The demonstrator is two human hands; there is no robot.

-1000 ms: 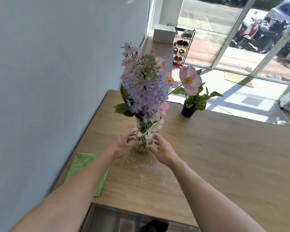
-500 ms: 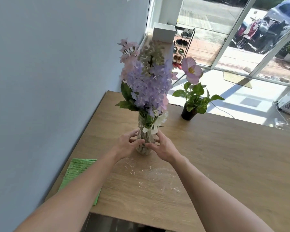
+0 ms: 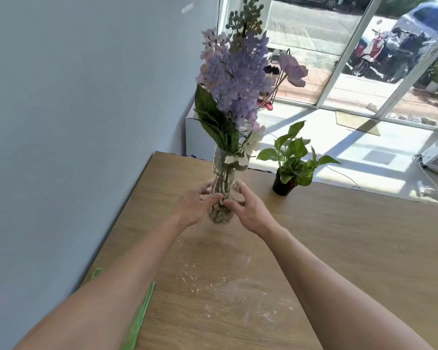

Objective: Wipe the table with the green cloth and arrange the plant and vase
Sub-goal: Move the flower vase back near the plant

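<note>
Near the far left corner of the wooden table [image 3: 339,248], a clear glass vase [image 3: 221,173] stands upright with pebbles in its rounded base and green stems showing through its narrow waist. Both hands wrap its lower body: the left hand [image 3: 195,205] curls round from the left, the right hand [image 3: 248,208] from the right, fingers lightly spread and pressed to the glass, thumb tips almost meeting in front. Tall lilac blooms [image 3: 238,79] and broad dark leaves rise from the neck. Just to the right, apart from the vase, a small leafy plant [image 3: 292,157] sits in a dark pot near the table's far edge. The wood is smooth and pale, with whitish crumbs or streaks scattered between the forearms; which of the two is hard to tell. The green cloth [image 3: 139,317] lies by the left edge, mostly hidden under the left forearm. The right half of the tabletop is bare.
</note>
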